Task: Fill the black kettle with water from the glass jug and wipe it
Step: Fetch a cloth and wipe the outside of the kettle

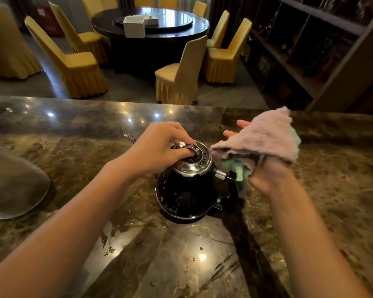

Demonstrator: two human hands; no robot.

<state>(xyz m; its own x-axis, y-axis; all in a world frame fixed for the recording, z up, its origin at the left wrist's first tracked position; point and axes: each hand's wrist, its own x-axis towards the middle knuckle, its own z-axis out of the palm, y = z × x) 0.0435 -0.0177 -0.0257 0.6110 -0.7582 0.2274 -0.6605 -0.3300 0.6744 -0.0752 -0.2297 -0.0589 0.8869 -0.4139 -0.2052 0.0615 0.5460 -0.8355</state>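
The black kettle [185,192] stands upright on the marble counter [181,254], its thin spout pointing away to the left and its handle to the right. My left hand [159,149] rests on the chrome lid [194,162] with fingers pinched around the knob. My right hand [265,175] holds a pink and green cloth [265,138] just right of the lid, above the handle. A glass jug [11,181] shows blurred at the left edge.
Water drops and wet streaks lie on the counter in front of the kettle. Beyond the counter are yellow-covered chairs [73,67], a round dark dining table [151,29] and a dark shelf unit [310,50] at the right.
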